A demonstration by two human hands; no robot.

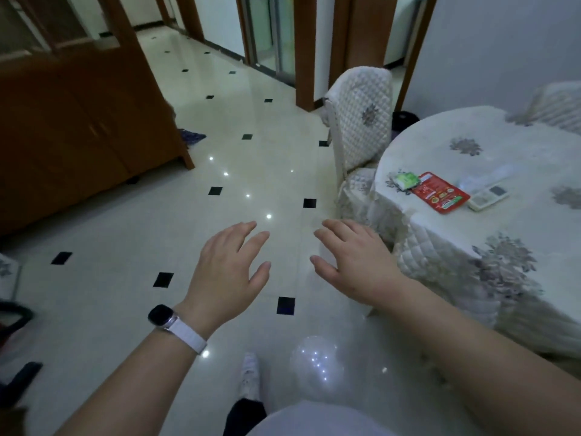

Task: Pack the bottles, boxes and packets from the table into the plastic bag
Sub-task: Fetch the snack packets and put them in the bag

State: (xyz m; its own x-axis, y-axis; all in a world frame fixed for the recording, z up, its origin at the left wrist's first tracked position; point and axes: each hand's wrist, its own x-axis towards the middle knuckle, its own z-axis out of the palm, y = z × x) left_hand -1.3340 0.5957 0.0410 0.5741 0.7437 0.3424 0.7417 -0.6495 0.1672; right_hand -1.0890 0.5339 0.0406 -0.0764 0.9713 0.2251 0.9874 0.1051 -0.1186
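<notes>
left grip (231,272): bare hand, palm down, fingers straight and spread, holding nothing; in the air above the floor, left of the bench.
right grip (352,262): bare hand, palm down, fingers spread, holding nothing; just beside the left grip, near the bench's hanging cloth.
bench (518,221): round table under a quilted white cloth with grey flower print.
red flat packet (440,192): lies flat near the bench's left edge, well apart from both grips.
small green-and-white packet (405,180): on the bench, at the red flat packet's left corner; touching or not, cannot tell.
white remote control (489,198): on the bench, just right of the red flat packet.
translucent item (485,180): behind the white remote control; too blurred to identify.
wristwatch (163,316): black face, white strap, on the left wrist.
chair (358,121): quilted white cover, beside the bench.
floor (125,215): glossy cream tiles with small black squares.
</notes>
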